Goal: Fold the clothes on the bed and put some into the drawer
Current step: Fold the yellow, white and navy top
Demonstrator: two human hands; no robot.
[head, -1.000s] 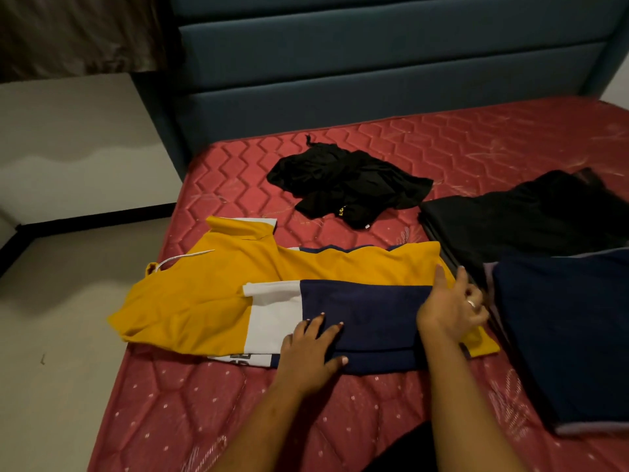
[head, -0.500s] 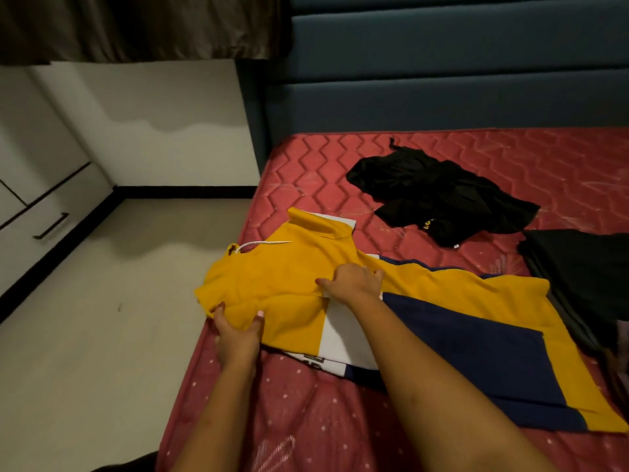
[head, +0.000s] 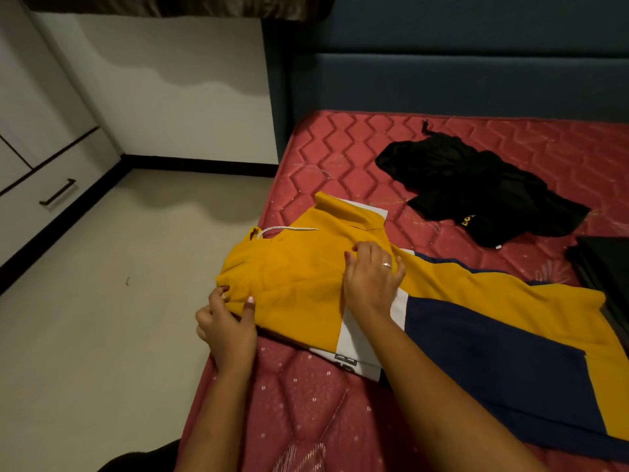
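Observation:
A yellow, white and navy hoodie [head: 299,274] lies partly folded across the red mattress [head: 326,155], its hood end at the left bed edge. My left hand [head: 228,321] pinches the yellow hood edge between thumb and fingers. My right hand [head: 372,275] rests palm down on the yellow chest area, fingers bent into the cloth; I cannot tell whether it grips a fold. A crumpled black garment [head: 476,192] lies farther back. The white drawer [head: 44,199] with a black handle is shut at the far left.
A dark folded pile [head: 609,267] sits at the right edge of the mattress. The blue padded headboard [head: 442,80] stands behind the bed. Pale floor [head: 119,284] runs between the bed's left edge and the drawer unit.
Both hands moved from the navy lower part of the hoodie to its hood end. My view swung left, bringing the floor and drawer unit in. The left hand took hold of the hood edge.

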